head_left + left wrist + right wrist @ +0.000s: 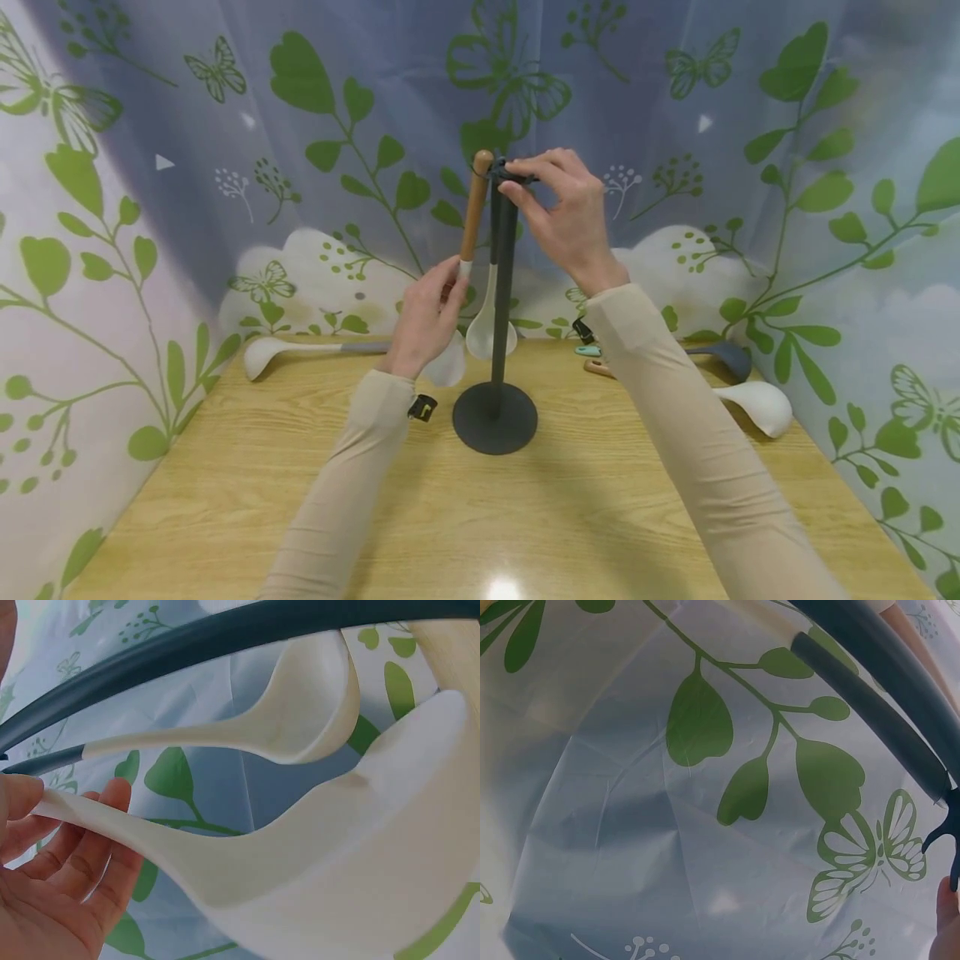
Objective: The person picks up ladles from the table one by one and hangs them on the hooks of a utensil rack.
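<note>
A dark utensil stand (pixel 500 300) with a round base and small hooks at its top rises from the table. My left hand (pixel 427 317) holds a white ladle by its neck, just below its wooden handle (pixel 474 208). The handle's upper end is right at the hooks. In the left wrist view this ladle's bowl (pixel 352 877) fills the lower right, thumb and fingers about its neck. Behind the pole a second white ladle (pixel 489 329) with a dark handle hangs from the top. My right hand (pixel 566 212) pinches a hook (pixel 952 825) of the stand between thumb and fingers.
A white ladle (pixel 262 354) with a grey handle lies at the back left. To the right lie another white ladle (pixel 765 408) and a dark utensil (pixel 731 358), partly behind my sleeve. A green handle end (pixel 587 351) and a brown one (pixel 597 367) show nearby. A leaf-patterned curtain (pixel 375 50) encloses the table.
</note>
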